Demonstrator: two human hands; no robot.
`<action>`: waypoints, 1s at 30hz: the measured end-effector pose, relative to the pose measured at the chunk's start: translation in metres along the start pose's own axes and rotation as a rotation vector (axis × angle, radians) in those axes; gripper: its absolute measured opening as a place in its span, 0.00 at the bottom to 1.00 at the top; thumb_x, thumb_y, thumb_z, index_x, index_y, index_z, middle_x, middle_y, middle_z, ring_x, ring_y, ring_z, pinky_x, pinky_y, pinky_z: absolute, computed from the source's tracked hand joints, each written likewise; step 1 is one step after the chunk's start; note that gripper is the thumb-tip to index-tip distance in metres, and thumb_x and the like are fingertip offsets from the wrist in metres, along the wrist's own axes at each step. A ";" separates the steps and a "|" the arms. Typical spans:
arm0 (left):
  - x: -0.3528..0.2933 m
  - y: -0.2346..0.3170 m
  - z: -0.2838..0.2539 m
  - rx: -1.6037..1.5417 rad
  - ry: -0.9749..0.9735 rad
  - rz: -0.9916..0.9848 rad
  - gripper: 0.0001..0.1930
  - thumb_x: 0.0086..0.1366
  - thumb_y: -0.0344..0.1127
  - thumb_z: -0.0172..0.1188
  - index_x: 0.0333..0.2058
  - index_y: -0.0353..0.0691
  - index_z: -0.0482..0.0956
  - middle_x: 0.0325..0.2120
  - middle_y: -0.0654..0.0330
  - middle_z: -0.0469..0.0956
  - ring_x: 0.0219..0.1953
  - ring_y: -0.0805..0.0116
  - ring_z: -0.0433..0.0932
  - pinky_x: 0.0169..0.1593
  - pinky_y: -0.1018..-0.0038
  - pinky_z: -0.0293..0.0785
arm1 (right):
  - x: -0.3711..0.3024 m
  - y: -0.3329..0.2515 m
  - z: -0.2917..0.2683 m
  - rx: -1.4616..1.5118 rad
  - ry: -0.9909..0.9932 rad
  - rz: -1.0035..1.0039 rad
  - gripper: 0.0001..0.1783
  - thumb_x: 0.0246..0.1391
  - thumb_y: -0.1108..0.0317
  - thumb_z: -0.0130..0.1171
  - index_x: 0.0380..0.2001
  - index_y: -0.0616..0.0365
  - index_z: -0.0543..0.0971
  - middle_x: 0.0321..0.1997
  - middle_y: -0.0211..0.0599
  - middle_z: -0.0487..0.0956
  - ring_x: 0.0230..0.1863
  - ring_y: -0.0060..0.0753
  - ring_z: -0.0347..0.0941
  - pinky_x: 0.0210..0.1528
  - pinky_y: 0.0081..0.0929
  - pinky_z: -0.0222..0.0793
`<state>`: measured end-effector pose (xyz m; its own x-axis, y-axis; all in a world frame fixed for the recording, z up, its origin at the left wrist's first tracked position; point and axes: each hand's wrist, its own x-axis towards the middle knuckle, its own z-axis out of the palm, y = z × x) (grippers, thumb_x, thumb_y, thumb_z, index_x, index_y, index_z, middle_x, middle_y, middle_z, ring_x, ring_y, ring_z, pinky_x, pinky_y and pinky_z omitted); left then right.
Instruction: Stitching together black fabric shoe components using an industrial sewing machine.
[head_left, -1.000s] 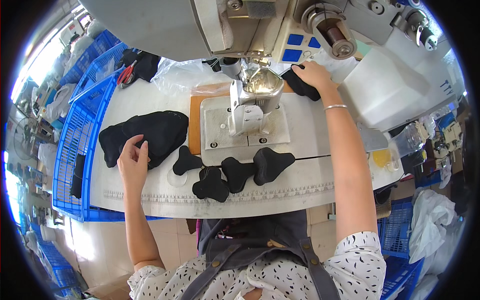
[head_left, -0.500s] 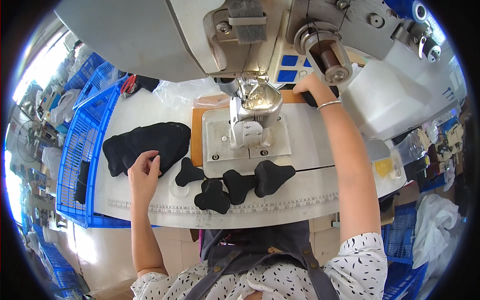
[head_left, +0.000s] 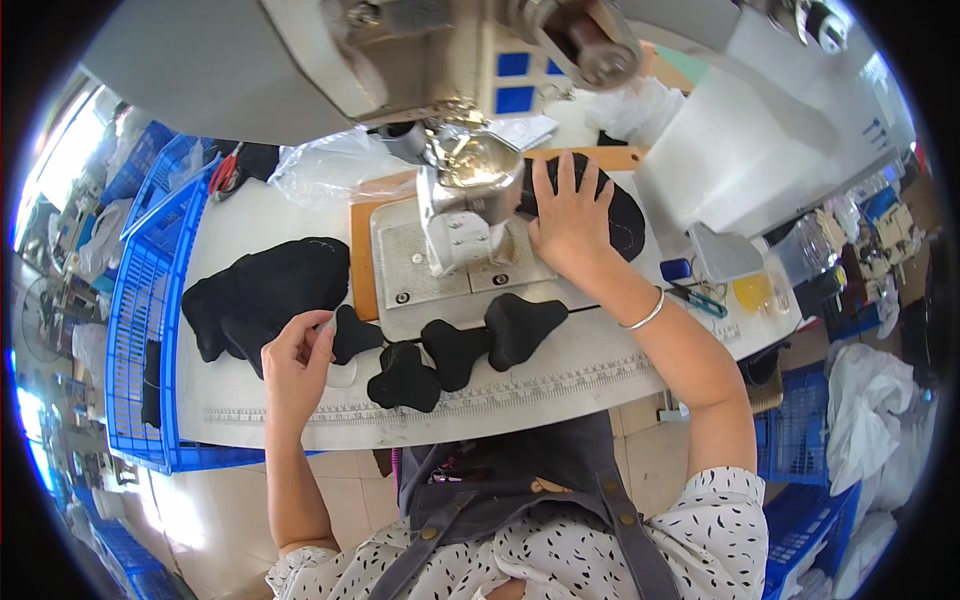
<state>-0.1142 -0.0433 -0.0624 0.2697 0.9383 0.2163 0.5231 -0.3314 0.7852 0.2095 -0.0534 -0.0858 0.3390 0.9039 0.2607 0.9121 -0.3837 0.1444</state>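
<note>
My right hand (head_left: 575, 220) lies palm down with fingers spread on a black fabric piece (head_left: 627, 228), just right of the sewing machine head (head_left: 465, 205). My left hand (head_left: 295, 360) is curled, thumb and fingertips closed beside a small black fabric piece (head_left: 356, 337); a thin pale edge shows at the fingertips, too small to name. Behind that hand lies a larger heap of black fabric (head_left: 275, 290). Small three-lobed black pieces, seemingly stacked, sit along the table's front: one stack (head_left: 404, 378), another (head_left: 454, 353), and a third (head_left: 521, 330).
A blue plastic crate (head_left: 150, 340) borders the table on the left, with red-handled scissors (head_left: 226, 173) behind it. Clear plastic film (head_left: 330, 172) lies at the back. Blue-green snips (head_left: 700, 300) rest at the right. A printed ruler strip (head_left: 480, 392) follows the front edge.
My right hand has come back from behind the machine, bringing the black fabric piece nearer along its right side. My left hand now pinches beside the small piece. The whole view has shifted.
</note>
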 end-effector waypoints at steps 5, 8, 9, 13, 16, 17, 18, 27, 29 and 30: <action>0.000 0.009 0.009 0.000 -0.059 0.075 0.07 0.57 0.26 0.55 0.34 0.34 0.76 0.14 0.67 0.68 0.17 0.84 0.63 0.21 0.86 0.59 | -0.023 0.057 -0.032 0.941 0.294 -0.106 0.40 0.48 0.53 0.55 0.59 0.61 0.54 0.62 0.57 0.54 0.64 0.50 0.49 0.63 0.46 0.43; -0.001 0.008 0.015 -0.015 -0.050 0.113 0.07 0.56 0.26 0.55 0.35 0.34 0.76 0.15 0.67 0.69 0.18 0.84 0.65 0.21 0.86 0.59 | -0.043 0.093 -0.035 1.385 0.313 0.000 0.33 0.50 0.60 0.54 0.58 0.59 0.58 0.58 0.58 0.61 0.62 0.53 0.53 0.61 0.32 0.49; -0.001 0.009 0.018 -0.064 -0.060 0.123 0.07 0.56 0.25 0.55 0.35 0.34 0.76 0.16 0.66 0.70 0.19 0.84 0.66 0.21 0.86 0.60 | -0.050 0.098 -0.033 1.383 0.312 0.007 0.33 0.50 0.60 0.54 0.58 0.59 0.58 0.58 0.58 0.61 0.62 0.53 0.53 0.61 0.32 0.49; -0.001 0.030 0.034 -0.051 -0.194 0.190 0.08 0.57 0.26 0.54 0.36 0.34 0.76 0.22 0.65 0.73 0.24 0.82 0.69 0.24 0.86 0.63 | -0.070 0.103 -0.022 0.919 0.078 -0.048 0.37 0.46 0.58 0.58 0.58 0.57 0.58 0.60 0.55 0.58 0.62 0.52 0.53 0.60 0.34 0.51; 0.001 0.061 0.050 -0.008 -0.321 0.278 0.08 0.56 0.27 0.55 0.36 0.34 0.76 0.29 0.61 0.75 0.29 0.78 0.72 0.27 0.84 0.67 | -0.067 0.104 -0.012 0.717 0.060 -0.100 0.42 0.42 0.53 0.62 0.58 0.58 0.58 0.60 0.53 0.57 0.59 0.52 0.55 0.59 0.37 0.53; 0.003 0.069 0.058 -0.181 -0.416 0.266 0.12 0.57 0.27 0.55 0.40 0.34 0.74 0.33 0.59 0.74 0.35 0.74 0.72 0.32 0.83 0.69 | -0.064 0.103 -0.012 0.626 0.032 -0.081 0.43 0.42 0.52 0.62 0.58 0.59 0.58 0.59 0.53 0.59 0.58 0.53 0.56 0.59 0.37 0.53; 0.005 0.078 0.068 -0.357 -0.509 0.253 0.15 0.57 0.26 0.55 0.44 0.33 0.72 0.38 0.56 0.73 0.41 0.71 0.72 0.38 0.82 0.71 | -0.063 0.101 -0.013 0.533 0.005 -0.062 0.43 0.42 0.50 0.61 0.58 0.60 0.57 0.58 0.54 0.60 0.58 0.54 0.56 0.59 0.38 0.53; 0.075 0.127 0.223 -0.356 -0.355 0.061 0.44 0.56 0.54 0.51 0.60 0.30 0.42 0.61 0.37 0.31 0.64 0.46 0.32 0.64 0.63 0.35 | -0.076 0.100 -0.003 0.820 0.118 -0.014 0.23 0.52 0.64 0.52 0.49 0.65 0.67 0.48 0.51 0.69 0.47 0.46 0.67 0.51 0.32 0.62; 0.086 0.130 0.233 -0.331 -0.448 0.001 0.42 0.56 0.52 0.50 0.60 0.30 0.44 0.61 0.36 0.32 0.64 0.43 0.32 0.64 0.63 0.35 | -0.081 0.107 -0.003 0.959 0.063 0.047 0.20 0.53 0.68 0.50 0.49 0.64 0.68 0.46 0.50 0.71 0.45 0.45 0.69 0.49 0.30 0.63; 0.089 0.130 0.237 -0.331 -0.451 0.000 0.42 0.56 0.52 0.50 0.60 0.30 0.44 0.61 0.36 0.32 0.64 0.43 0.32 0.64 0.63 0.35 | -0.084 0.110 0.001 1.005 0.053 0.082 0.19 0.53 0.71 0.49 0.50 0.61 0.68 0.45 0.48 0.73 0.45 0.40 0.70 0.47 0.27 0.65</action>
<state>0.1696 -0.0262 -0.0782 0.6267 0.7793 0.0041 0.2604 -0.2144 0.9414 0.2817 -0.1713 -0.0922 0.4209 0.8630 0.2793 0.6664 -0.0853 -0.7407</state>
